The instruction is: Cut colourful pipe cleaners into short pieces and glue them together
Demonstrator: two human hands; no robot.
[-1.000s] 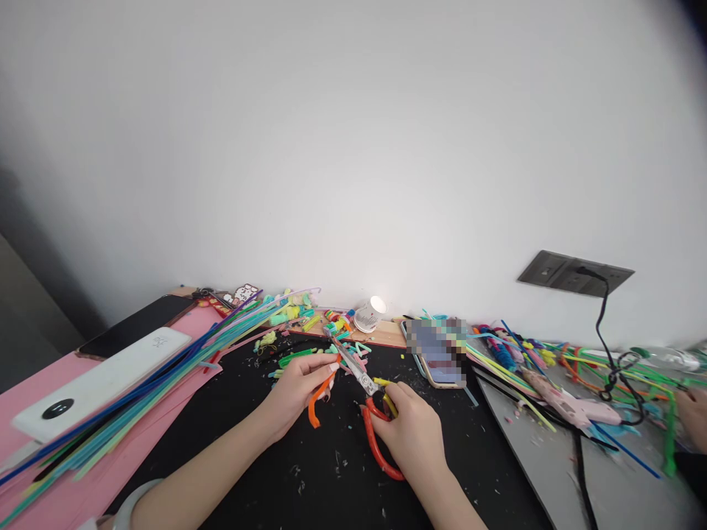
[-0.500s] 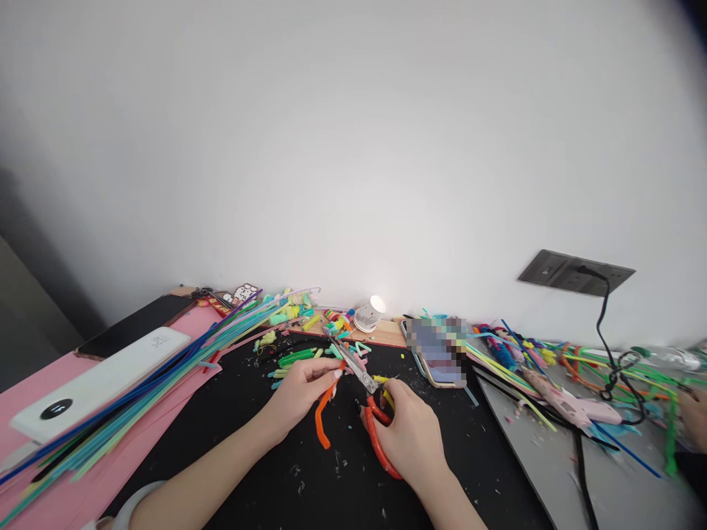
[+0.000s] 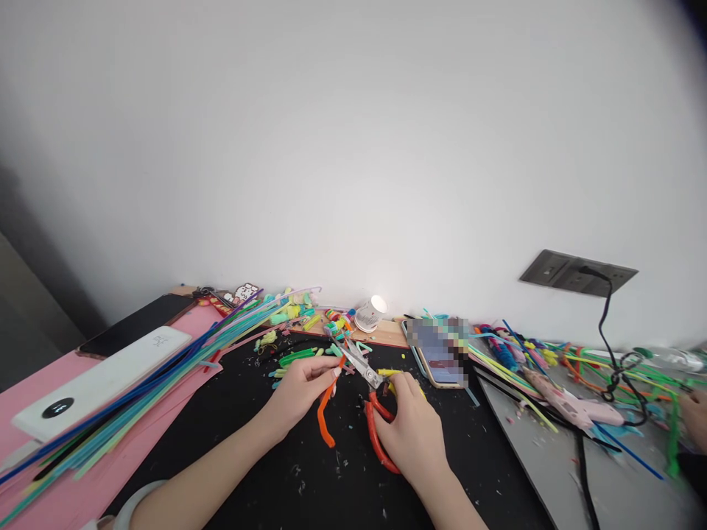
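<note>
My left hand (image 3: 305,391) pinches an orange fuzzy strip (image 3: 325,421), its longer end hanging down over the black mat (image 3: 309,486). In my right hand (image 3: 409,427) are red-handled scissors (image 3: 378,442), held around the handles. Their blades (image 3: 359,366) point up and left, slightly parted, and reach the top of the orange strip by my left fingertips. A yellow piece (image 3: 393,377) lies beside my right fingers. Green pieces (image 3: 298,356) lie just beyond my left hand.
Long fuzzy stems (image 3: 166,379) cross a white power bank (image 3: 104,383) at left. A paper cup (image 3: 370,313) and a phone (image 3: 439,357) stand near the wall. At right are a pink glue gun (image 3: 574,403), a black cord and another person's hand (image 3: 694,418).
The scissor blades have opened wider, and their handles have spread slightly. My right hand has shifted a little. More of the yellow piece beside it now shows. My left hand stays nearly still.
</note>
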